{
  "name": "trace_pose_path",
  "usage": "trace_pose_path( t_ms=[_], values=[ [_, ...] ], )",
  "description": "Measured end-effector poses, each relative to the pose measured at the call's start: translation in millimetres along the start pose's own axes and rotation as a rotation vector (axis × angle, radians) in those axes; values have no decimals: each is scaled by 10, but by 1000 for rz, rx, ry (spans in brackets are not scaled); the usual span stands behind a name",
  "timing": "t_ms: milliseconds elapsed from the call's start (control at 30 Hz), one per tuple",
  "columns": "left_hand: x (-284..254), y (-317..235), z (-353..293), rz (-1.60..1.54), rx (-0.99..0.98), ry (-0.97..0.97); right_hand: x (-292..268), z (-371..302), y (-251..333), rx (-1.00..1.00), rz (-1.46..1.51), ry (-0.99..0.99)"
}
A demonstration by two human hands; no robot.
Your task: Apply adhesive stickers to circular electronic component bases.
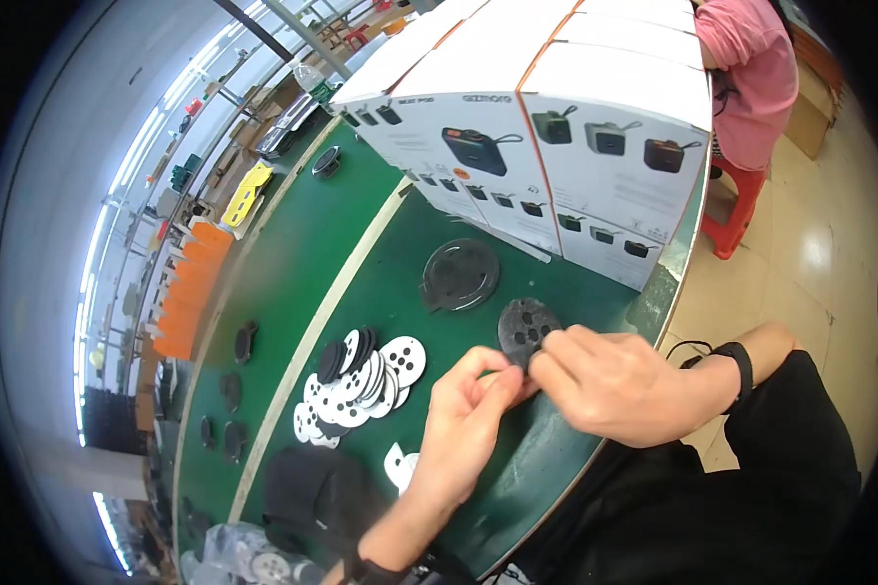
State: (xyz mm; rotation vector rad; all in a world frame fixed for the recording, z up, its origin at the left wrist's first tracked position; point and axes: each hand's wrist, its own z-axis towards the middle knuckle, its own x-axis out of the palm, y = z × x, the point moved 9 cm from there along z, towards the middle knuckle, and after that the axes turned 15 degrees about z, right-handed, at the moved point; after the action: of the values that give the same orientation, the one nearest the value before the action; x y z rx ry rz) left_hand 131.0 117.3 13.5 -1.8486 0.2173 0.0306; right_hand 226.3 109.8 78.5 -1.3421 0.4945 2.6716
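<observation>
A dark round disc with several holes (pixel 528 327) is at my fingertips, above the near right edge of the green table. My left hand (pixel 463 414) is closed in a pinch at the disc's lower edge. Against it, my right hand (pixel 619 385) has its fingers curled at the same edge, and they hide part of the disc. Left of my hands lies a heap of white and black discs with holes (pixel 356 385). A white piece (pixel 396 466) shows beside my left wrist. Beyond the disc sits a round, dark, clear-rimmed part (pixel 459 275).
Stacked white printed boxes (pixel 576 146) stand at the far right of the green table (pixel 312 244). A black bundle (pixel 322 497) and a clear plastic bag (pixel 244 556) lie near left. Small dark round parts (pixel 246 341) lie past the strip. A person in pink (pixel 751 88) sits beyond the boxes.
</observation>
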Motion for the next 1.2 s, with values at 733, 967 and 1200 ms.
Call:
trace_pose_path(
  t_ms=[733, 967, 1200],
  values=[
    [-1128, -241, 1065, 1058, 142, -417, -466, -583, -787, 345, 679, -399],
    [-882, -387, 160, 260, 67, -328, -301, -583, -809, 395, 1111, -482],
    [-601, -164, -633, 17, 97, -427, 32, -296, -432, 234, 1602, -343]
  ],
)
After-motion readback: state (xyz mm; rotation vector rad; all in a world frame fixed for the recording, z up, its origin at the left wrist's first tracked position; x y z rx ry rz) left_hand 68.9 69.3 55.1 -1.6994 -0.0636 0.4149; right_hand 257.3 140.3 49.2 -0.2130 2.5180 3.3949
